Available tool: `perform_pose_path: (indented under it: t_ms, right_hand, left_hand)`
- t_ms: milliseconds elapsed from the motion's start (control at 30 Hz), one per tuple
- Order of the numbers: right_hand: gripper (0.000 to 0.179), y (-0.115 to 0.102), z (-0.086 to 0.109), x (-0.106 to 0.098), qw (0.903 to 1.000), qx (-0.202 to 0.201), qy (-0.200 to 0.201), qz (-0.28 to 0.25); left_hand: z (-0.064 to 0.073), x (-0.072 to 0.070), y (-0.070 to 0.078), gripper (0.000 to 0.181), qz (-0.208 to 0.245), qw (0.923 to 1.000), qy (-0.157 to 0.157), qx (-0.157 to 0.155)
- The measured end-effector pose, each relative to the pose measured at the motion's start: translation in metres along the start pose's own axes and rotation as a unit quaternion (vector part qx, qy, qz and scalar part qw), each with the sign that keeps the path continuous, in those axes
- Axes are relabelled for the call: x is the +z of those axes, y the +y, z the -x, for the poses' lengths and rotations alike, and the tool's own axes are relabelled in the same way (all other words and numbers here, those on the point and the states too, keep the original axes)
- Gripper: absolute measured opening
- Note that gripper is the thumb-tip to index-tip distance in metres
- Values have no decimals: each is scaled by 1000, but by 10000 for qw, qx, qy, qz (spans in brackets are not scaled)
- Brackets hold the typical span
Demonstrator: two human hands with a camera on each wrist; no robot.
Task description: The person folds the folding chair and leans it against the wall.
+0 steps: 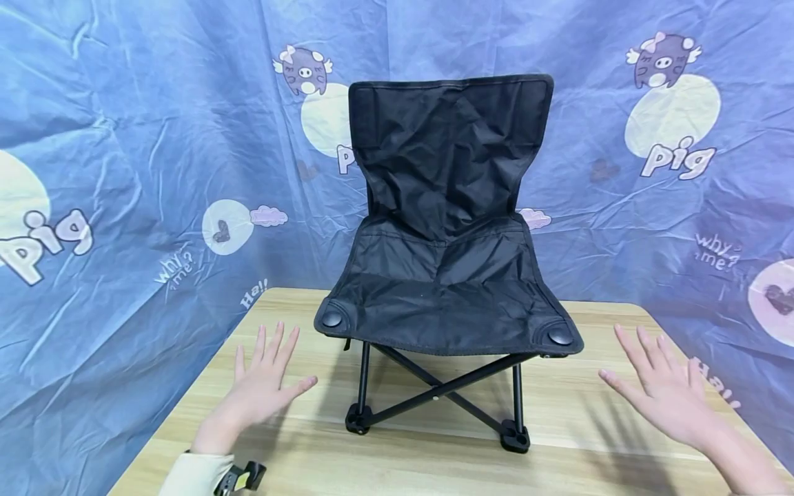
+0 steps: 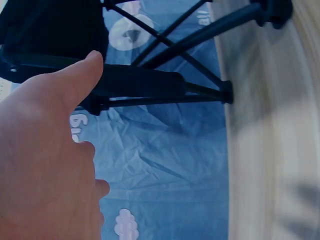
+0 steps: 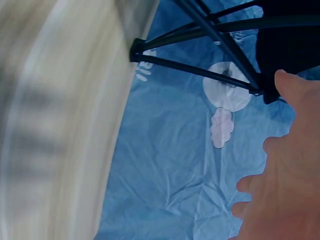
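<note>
Cream fabric sleeve (image 1: 195, 475) and small black wrist device (image 1: 253, 475) lie nearest, in front and to the left of the black fabric folding chair (image 1: 443, 303). Left of it, the left hand (image 1: 257, 393) is spread and empty; right of it, the right hand (image 1: 670, 399) likewise. An uneven push might tip the chair or make its crossed black tubular legs (image 1: 436, 395) fold. It stands upright on the pale wooden table (image 1: 347, 468), between the hands, touching neither.
</note>
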State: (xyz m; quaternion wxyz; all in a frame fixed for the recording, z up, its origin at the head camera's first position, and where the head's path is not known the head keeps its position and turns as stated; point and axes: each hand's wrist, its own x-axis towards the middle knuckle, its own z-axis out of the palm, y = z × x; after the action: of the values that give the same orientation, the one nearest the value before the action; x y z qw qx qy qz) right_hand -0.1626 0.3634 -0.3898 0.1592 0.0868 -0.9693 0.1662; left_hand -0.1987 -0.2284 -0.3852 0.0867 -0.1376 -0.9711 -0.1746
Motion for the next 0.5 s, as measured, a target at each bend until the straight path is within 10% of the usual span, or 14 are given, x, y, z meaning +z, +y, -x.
perform_pose_path:
  t_ms: [500]
  right_hand:
    - [73,-16,-9,-25,9921,-522,-70,-1142]
  left_hand:
    - [-7,-14,14,91,471,9933,711,778]
